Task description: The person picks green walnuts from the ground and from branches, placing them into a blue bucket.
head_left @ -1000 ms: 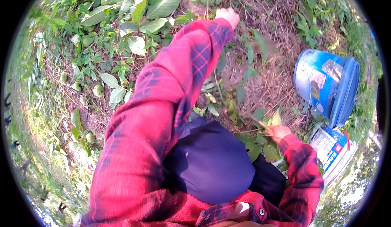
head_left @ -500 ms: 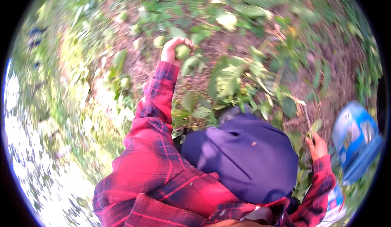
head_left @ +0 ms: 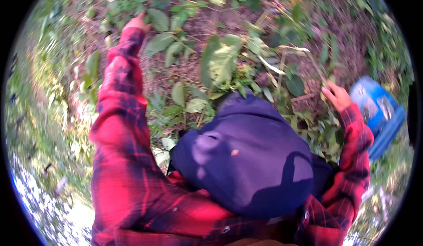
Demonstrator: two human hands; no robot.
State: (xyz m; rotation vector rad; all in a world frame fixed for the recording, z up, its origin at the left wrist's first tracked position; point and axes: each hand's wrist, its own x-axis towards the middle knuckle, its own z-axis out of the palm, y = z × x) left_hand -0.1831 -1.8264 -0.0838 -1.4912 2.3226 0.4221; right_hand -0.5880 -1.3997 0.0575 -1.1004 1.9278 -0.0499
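Note:
My left hand [head_left: 139,23] reaches down to the ground at the upper left, beside broad green leaves [head_left: 158,20]. Motion and foliage smear its fingers, so I cannot make out whether anything is in them. Round green fruits lie just left of it, among them one green fruit [head_left: 90,13] and another [head_left: 105,24]. On the right, my right hand [head_left: 337,96] is closed around the lower end of a thin stick [head_left: 315,64], which points up and away over the soil.
A blue container [head_left: 374,99] with pale patches stands just right of my right hand. Large cut leaves [head_left: 223,63] and twigs cover the brown soil [head_left: 205,23] ahead. My dark-clad knee [head_left: 246,158] fills the lower middle. Grass grows along the left.
My left arm has stretched farther forward and left; the round green fruit seen in that hand before is not visible there now. My right hand keeps the stick, and the view has shifted.

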